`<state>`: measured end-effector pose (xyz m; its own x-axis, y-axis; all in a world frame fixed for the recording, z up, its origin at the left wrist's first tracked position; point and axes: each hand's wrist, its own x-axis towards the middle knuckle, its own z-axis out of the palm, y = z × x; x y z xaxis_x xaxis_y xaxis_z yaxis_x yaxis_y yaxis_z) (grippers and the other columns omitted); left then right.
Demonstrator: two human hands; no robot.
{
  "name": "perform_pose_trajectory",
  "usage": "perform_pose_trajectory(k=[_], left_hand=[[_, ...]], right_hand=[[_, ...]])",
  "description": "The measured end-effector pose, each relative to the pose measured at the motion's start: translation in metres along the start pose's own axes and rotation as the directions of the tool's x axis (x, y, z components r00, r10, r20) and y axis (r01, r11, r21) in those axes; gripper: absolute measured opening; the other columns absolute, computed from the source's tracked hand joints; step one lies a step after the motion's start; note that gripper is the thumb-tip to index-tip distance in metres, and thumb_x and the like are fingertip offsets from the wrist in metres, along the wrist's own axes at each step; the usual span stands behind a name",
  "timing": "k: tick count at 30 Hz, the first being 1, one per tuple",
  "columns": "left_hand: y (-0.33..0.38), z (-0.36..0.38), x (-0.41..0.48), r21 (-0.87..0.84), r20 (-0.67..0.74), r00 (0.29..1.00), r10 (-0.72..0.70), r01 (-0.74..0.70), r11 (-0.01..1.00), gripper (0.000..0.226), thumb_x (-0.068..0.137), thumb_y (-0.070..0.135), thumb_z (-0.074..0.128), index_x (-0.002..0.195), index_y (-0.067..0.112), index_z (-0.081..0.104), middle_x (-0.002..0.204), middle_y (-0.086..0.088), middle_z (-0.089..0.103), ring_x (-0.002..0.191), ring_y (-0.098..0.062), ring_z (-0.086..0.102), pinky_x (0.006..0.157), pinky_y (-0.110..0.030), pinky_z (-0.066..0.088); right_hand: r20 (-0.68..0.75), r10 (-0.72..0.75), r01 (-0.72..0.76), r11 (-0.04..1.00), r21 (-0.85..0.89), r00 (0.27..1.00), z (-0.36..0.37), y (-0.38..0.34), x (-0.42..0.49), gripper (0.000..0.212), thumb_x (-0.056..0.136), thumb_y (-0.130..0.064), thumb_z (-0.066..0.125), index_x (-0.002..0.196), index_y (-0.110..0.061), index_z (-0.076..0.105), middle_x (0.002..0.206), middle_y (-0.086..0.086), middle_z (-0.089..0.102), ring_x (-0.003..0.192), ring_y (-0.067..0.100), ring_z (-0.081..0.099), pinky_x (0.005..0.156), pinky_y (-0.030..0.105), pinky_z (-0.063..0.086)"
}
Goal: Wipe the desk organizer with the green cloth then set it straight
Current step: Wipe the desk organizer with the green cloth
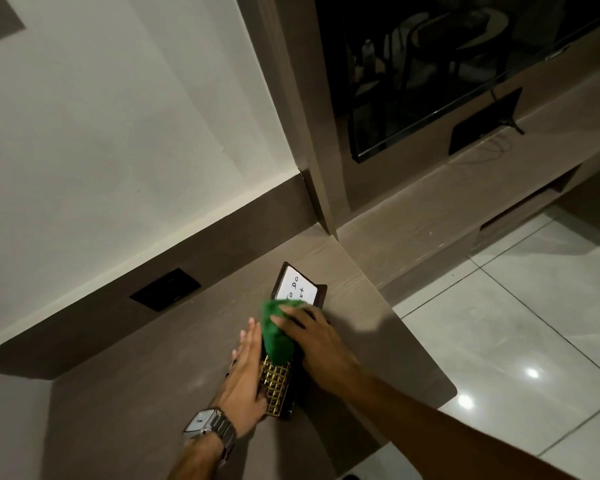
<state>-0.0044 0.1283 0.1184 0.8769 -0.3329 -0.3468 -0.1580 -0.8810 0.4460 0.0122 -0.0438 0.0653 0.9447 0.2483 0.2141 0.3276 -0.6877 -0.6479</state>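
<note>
The desk organizer (300, 287) is a dark brown box lying on the brown desk (146, 382), with a white "To Do List" pad at its far end and a gold grid section (276, 386) at its near end. My right hand (314, 337) presses the green cloth (276, 336) onto the organizer's middle. Flat against the organizer's left side rests my left hand (245, 379), fingers straight and thumb on the gold grid, steadying it. A watch sits on that wrist. The organizer's middle is hidden under cloth and hand.
A black wall socket (165, 289) sits in the brown back panel left of the organizer. The desk's right edge (420, 344) drops to a tiled floor. Behind stands a dark television (447, 71) on a low shelf with a black box (484, 123).
</note>
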Motion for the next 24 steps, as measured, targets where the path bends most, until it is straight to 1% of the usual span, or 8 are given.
perform_pose_trajectory(k=[2, 6, 11, 16, 18, 21, 22, 24], left_hand=[[0.0, -0.001, 0.0, 0.014, 0.001, 1.0, 0.0, 0.0, 1.0, 0.114, 0.069, -0.013, 0.05, 0.138, 0.026, -0.032, 0.151, 0.002, -0.023, 0.14, -0.014, -0.018, 0.12, -0.044, -0.004], [0.002, -0.004, 0.001, 0.005, 0.013, 1.0, -0.014, 0.014, 1.0, 0.117, 0.069, -0.014, 0.051, 0.138, 0.032, -0.032, 0.151, 0.007, -0.031, 0.141, -0.017, -0.021, 0.12, -0.047, 0.005], [-0.004, -0.002, 0.001, -0.014, 0.005, 1.0, -0.006, 0.006, 1.0, 0.119, 0.07, -0.012, 0.053, 0.137, 0.035, -0.033, 0.151, 0.008, -0.03, 0.141, -0.017, -0.022, 0.12, -0.048, 0.001], [-0.007, 0.001, 0.002, 0.019, -0.008, 0.999, 0.049, -0.048, 0.999, 0.124, 0.065, -0.009, 0.057, 0.137, 0.039, -0.032, 0.153, 0.006, -0.028, 0.141, -0.018, -0.022, 0.115, -0.04, -0.01], [-0.009, 0.002, 0.003, 0.021, -0.011, 0.999, 0.052, -0.052, 0.998, 0.125, 0.063, -0.01, 0.057, 0.138, 0.038, -0.031, 0.153, 0.006, -0.028, 0.142, -0.019, -0.022, 0.115, -0.042, -0.009], [-0.011, 0.002, 0.004, 0.006, -0.027, 0.998, 0.053, -0.053, 0.999, 0.122, 0.065, -0.009, 0.058, 0.14, 0.032, -0.028, 0.154, 0.004, -0.023, 0.143, -0.022, -0.017, 0.117, -0.047, -0.005], [-0.011, 0.002, 0.004, 0.003, -0.026, 0.998, 0.053, -0.053, 0.999, 0.121, 0.065, -0.008, 0.058, 0.14, 0.032, -0.028, 0.155, 0.003, -0.022, 0.143, -0.022, -0.017, 0.117, -0.047, -0.005], [-0.01, 0.002, 0.004, 0.006, -0.021, 0.999, 0.043, -0.043, 0.999, 0.123, 0.064, -0.01, 0.057, 0.139, 0.034, -0.028, 0.155, 0.003, -0.023, 0.142, -0.02, -0.018, 0.117, -0.046, -0.006]], right_hand=[[-0.096, -0.018, 0.022, 0.999, 0.048, 0.995, -0.011, -0.004, 0.021, 0.081, 0.072, 0.014, 0.059, 0.142, -0.022, 0.041, 0.149, 0.006, 0.038, 0.133, 0.032, 0.03, 0.102, 0.045, 0.04], [-0.127, 0.242, -0.239, 0.97, 0.039, 0.962, -0.015, 0.0, 0.023, 0.07, 0.083, 0.003, 0.059, 0.143, -0.028, 0.039, 0.15, 0.003, 0.035, 0.135, 0.028, 0.028, 0.104, 0.046, 0.042], [0.052, -0.072, 0.078, 0.989, -0.123, 0.996, -0.017, -0.001, 0.02, 0.062, 0.081, -0.005, 0.065, 0.135, -0.028, 0.047, 0.143, 0.008, 0.039, 0.124, 0.034, 0.04, 0.09, 0.047, 0.048], [-0.046, 0.132, -0.14, 0.932, -0.334, 0.99, -0.061, 0.026, 0.079, 0.062, 0.084, -0.025, 0.07, 0.14, -0.028, 0.042, 0.142, 0.008, 0.037, 0.122, 0.032, 0.035, 0.097, 0.048, 0.042], [0.014, 0.083, -0.078, 0.968, -0.239, 0.996, -0.055, 0.011, 0.072, 0.052, 0.086, -0.026, 0.068, 0.133, -0.029, 0.048, 0.136, 0.008, 0.04, 0.119, 0.033, 0.041, 0.091, 0.048, 0.047], [0.177, -0.22, 0.253, 0.949, -0.19, 0.959, -0.032, -0.007, 0.036, 0.053, 0.076, -0.015, 0.076, 0.125, -0.023, 0.055, 0.13, 0.01, 0.05, 0.116, 0.036, 0.05, 0.081, 0.048, 0.052], [0.184, -0.25, 0.286, 0.936, -0.205, 0.95, -0.035, -0.001, 0.038, 0.055, 0.076, -0.013, 0.076, 0.126, -0.021, 0.055, 0.132, 0.011, 0.05, 0.118, 0.036, 0.047, 0.084, 0.049, 0.051], [0.09, -0.111, 0.133, 0.944, -0.301, 0.99, -0.052, 0.019, 0.065, 0.059, 0.082, -0.011, 0.07, 0.135, -0.022, 0.048, 0.139, 0.01, 0.043, 0.123, 0.034, 0.04, 0.094, 0.049, 0.046]])
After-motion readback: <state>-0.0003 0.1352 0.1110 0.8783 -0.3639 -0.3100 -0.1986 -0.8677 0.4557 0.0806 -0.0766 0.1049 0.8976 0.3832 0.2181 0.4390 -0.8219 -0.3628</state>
